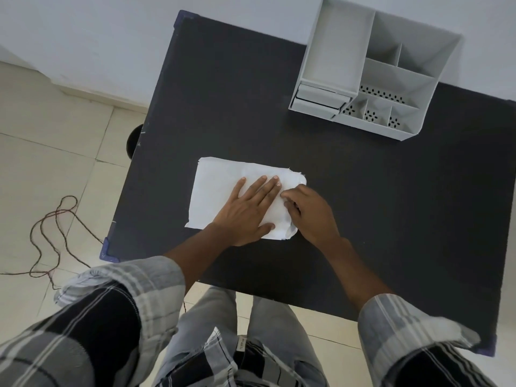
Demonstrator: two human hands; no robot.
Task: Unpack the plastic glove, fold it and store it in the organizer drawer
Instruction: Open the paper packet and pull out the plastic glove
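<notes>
A white, flat plastic glove point(215, 188) lies on the black table point(363, 208), near its middle. My left hand point(245, 210) rests flat on the glove with fingers spread, pressing it down. Beside it, my right hand point(307, 210) has its fingertips curled on the glove's right edge, where the thin plastic is bunched. The grey organizer point(374, 65) stands at the table's far right corner. Two small drawers point(321, 97) sit stacked at its lower left; the lower one sticks out slightly.
The organizer has several open compartments, some with perforated bottoms. The table's left edge drops to a tiled floor with a thin cable point(55, 233) lying on it. A dark round object point(134, 141) shows under the left edge. A white wall stands behind.
</notes>
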